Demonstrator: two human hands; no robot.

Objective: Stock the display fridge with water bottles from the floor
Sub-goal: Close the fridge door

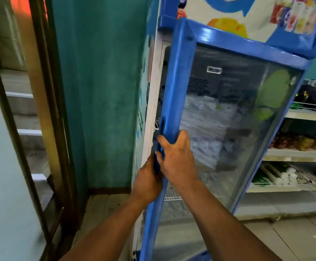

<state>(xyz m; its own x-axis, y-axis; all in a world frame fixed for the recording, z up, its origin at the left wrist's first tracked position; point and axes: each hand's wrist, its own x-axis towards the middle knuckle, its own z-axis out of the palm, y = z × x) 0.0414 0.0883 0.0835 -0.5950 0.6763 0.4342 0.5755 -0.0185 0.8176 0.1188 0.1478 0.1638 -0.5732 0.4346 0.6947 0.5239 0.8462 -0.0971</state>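
Past a staircase [27, 132] and a teal wall [100, 91], the left hand [148, 180] curls round the free edge of the display fridge [228, 14] door [177, 81] from outside. Just above it, the right hand [176, 159] wraps its fingers over the same blue frame, likely to swing the ajar door wide. Water bottles [204, 129], hazy behind misted glass, seem already stacked inside; none show on the floor. Stocked shelves [304, 153] stand to the right.

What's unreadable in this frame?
Head view only:
- Bottles inside: smeared by motion blur and hazy door glass; count unknown.
- Left hand: fingertips hidden behind the door edge.
- Floor stock: none in frame.
- Shelf goods, right: too blurred to identify.
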